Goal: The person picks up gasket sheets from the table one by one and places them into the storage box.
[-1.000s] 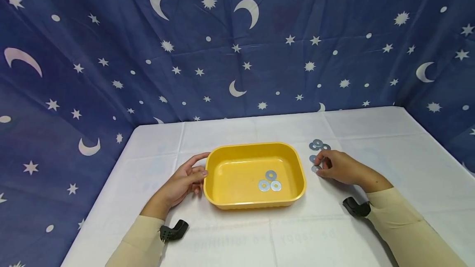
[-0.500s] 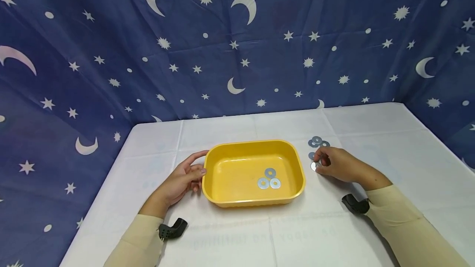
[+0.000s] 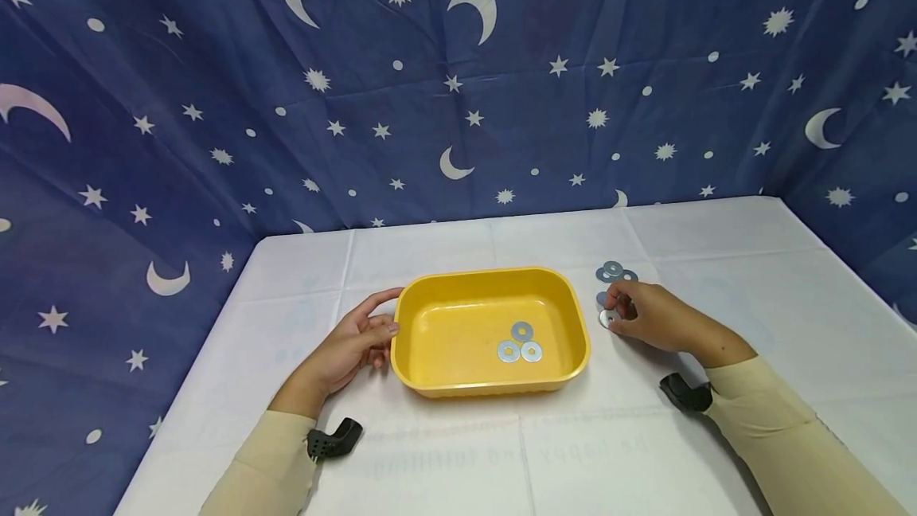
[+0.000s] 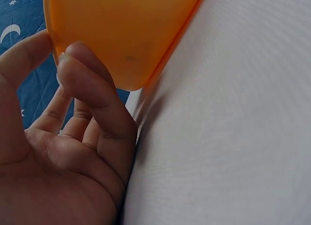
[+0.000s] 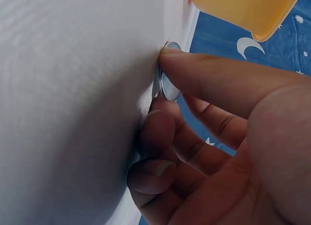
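A yellow tray [image 3: 473, 391] stands on the white table, with several fewer-than-a-handful metal washers inside, three flat ones near its right end, one being a washer [image 3: 531, 352]. At its left end my left hand [image 3: 354, 349] holds the wall, thumb at the rim; the left wrist view shows the tray's orange-looking side [image 4: 121, 40] close to the fingers. To the right of the tray, my right hand [image 3: 655, 317] pinches a washer [image 5: 171, 81] between thumb and fingers. That washer is tilted up at the tabletop, and the fingers partly cover another washer [image 3: 602, 299] just behind.
Beyond the right hand lies a small group of overlapping washers [image 3: 612, 269]. A white cloth [image 3: 458, 452] covers the table. Blue cloth [image 3: 358, 102] with moons and stars hangs behind and at both sides.
The right fingers have closed on the nearest washer, and it now tilts up a little. The left hand keeps its place at the tray; the head view has shifted slightly.
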A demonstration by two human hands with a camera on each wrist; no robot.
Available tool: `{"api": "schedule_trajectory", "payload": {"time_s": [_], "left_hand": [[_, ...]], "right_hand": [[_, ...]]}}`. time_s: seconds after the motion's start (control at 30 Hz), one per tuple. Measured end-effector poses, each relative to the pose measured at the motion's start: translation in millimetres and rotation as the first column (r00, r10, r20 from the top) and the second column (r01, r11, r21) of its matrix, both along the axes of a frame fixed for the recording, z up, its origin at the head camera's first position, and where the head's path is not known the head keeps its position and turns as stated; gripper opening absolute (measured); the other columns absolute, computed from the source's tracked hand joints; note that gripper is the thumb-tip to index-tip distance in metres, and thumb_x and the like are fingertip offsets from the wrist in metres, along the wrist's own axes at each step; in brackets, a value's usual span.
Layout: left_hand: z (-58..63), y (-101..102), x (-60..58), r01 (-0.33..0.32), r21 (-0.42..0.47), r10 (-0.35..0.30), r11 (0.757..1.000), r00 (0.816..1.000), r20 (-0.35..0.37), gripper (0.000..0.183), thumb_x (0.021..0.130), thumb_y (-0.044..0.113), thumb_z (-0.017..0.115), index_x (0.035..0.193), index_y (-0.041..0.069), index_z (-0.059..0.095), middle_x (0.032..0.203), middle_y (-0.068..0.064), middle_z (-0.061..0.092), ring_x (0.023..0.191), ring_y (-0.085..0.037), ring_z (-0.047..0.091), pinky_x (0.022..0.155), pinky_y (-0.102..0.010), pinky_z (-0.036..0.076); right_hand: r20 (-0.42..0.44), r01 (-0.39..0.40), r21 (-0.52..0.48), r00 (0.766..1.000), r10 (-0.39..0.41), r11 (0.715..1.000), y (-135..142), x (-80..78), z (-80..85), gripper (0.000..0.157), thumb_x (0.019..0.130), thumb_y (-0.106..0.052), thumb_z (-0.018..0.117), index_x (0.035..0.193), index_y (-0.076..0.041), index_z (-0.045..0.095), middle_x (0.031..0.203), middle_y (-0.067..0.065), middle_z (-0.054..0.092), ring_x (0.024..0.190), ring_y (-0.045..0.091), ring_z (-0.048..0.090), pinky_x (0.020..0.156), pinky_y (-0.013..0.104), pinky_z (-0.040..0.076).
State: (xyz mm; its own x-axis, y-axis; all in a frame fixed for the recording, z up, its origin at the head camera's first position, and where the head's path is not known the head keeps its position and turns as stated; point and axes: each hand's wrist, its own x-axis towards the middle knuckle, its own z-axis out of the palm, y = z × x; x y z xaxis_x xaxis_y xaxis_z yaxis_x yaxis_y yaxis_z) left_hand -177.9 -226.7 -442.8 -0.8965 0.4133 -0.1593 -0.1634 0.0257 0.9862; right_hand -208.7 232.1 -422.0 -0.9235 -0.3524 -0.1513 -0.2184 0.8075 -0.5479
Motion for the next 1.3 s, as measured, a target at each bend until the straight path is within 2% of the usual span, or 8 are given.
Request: {"api": "schedule_trajectory", "payload": {"time_s": [0.33, 0.63, 1.3], "left_hand": [[1.7, 0.1, 0.7, 0.005, -0.001, -0.006, 1.0, 1.0, -0.005, 0.064, 0.099, 0.016, 0.061, 0.155, 0.018, 0.029, 0.087, 0.004, 0.063, 0.06, -0.01, 0.057, 0.054, -0.019, 0.05], [1.6, 0.1, 0.7, 0.002, -0.004, -0.002, 1.0, 1.0, 0.003, 0.064, 0.099, 0.017, 0.061, 0.155, 0.018, 0.029, 0.088, 0.003, 0.063, 0.061, -0.01, 0.057, 0.054, -0.019, 0.05], [-0.6, -1.2, -0.2, 0.015, 0.004, -0.015, 1.0, 1.0, -0.014, 0.063, 0.1, 0.018, 0.061, 0.154, 0.02, 0.03, 0.089, 0.002, 0.064, 0.061, -0.011, 0.056, 0.053, -0.019, 0.05]], "right_hand": [[0.006, -0.015, 0.009, 1.0, 0.015, 1.0, 2.6, 1.0, 1.4, 0.027, 0.086, -0.009, 0.076, 0.104, -0.008, 0.057, 0.077, 0.003, 0.053, 0.072, 0.017, 0.05, 0.061, 0.025, 0.044], [0.031, 0.001, 0.002, 1.0, -0.001, 1.0, -0.3, 1.2, 5.1, 0.026, 0.086, -0.007, 0.075, 0.105, -0.009, 0.058, 0.081, 0.004, 0.056, 0.073, 0.018, 0.051, 0.062, 0.026, 0.047], [-0.05, -0.052, -0.029, 0.997, 0.05, 0.998, -0.6, 4.7, 9.5, 0.016, 0.09, -0.003, 0.067, 0.102, -0.011, 0.061, 0.083, 0.001, 0.06, 0.074, 0.015, 0.052, 0.062, 0.024, 0.048]]}}
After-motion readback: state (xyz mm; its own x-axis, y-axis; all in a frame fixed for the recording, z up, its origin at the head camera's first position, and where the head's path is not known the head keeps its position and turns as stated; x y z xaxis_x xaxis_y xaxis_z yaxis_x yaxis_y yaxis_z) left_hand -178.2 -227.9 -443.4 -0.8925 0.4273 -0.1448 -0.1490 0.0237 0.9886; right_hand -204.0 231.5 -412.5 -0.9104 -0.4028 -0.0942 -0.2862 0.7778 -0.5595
